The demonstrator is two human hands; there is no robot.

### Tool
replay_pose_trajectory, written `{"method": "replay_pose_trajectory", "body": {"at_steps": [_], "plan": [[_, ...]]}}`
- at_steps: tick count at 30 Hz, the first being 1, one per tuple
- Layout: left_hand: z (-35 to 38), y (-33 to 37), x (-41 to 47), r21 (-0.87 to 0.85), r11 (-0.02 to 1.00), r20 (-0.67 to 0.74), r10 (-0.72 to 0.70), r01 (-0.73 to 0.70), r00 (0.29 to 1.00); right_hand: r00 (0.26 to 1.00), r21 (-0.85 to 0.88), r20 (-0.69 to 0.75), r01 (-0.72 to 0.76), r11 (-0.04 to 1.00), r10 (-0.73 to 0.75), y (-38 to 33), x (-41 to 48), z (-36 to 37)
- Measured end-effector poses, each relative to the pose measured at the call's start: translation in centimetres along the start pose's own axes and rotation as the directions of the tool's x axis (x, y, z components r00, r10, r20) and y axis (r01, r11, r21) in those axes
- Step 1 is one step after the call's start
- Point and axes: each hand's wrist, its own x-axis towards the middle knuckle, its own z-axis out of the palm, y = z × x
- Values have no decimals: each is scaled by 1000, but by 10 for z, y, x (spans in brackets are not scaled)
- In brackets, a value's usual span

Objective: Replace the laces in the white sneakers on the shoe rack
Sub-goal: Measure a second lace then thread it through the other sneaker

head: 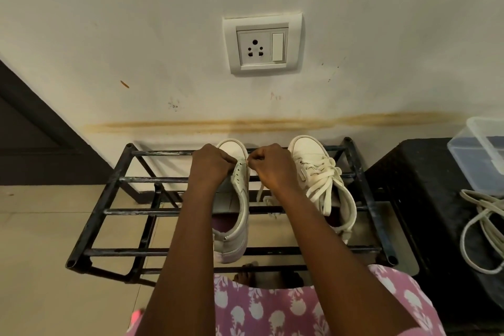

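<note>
Two white sneakers stand on a black metal shoe rack (109, 211), toes toward the wall. The left sneaker (234, 229) shows bare eyelets down its flap. My left hand (210, 165) grips that shoe's upper near the toe-end eyelets. My right hand (272, 166) pinches a white lace at the same eyelets; the lace (260, 195) trails down under my right wrist onto the rack. The right sneaker (319, 172) is laced with thick cream laces lying loose.
A black stool or box (425, 185) stands right of the rack, carrying a clear plastic container (480, 153) and a coil of white cord or laces (485, 229). The wall with a socket plate (263, 43) is just behind the rack. Tiled floor lies to the left.
</note>
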Motion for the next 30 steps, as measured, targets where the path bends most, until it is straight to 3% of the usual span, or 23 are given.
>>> {"method": "replay_pose_trajectory", "body": {"at_steps": [9, 20, 26, 30], "plan": [[3, -4, 3, 16, 1000, -13, 18, -17, 1000, 999, 4, 10, 46, 999, -46, 0, 3, 9], [12, -1, 4, 28, 1000, -95, 8, -5, 995, 994, 197, 105, 21, 980, -42, -1, 5, 1], [0, -9, 3, -249, 965, -232, 25, -84, 972, 980, 318, 129, 104, 942, -152, -11, 4, 0], [-4, -6, -2, -460, 879, -199, 33, -123, 979, 976, 348, 68, 170, 922, -206, -19, 2, 7]]}}
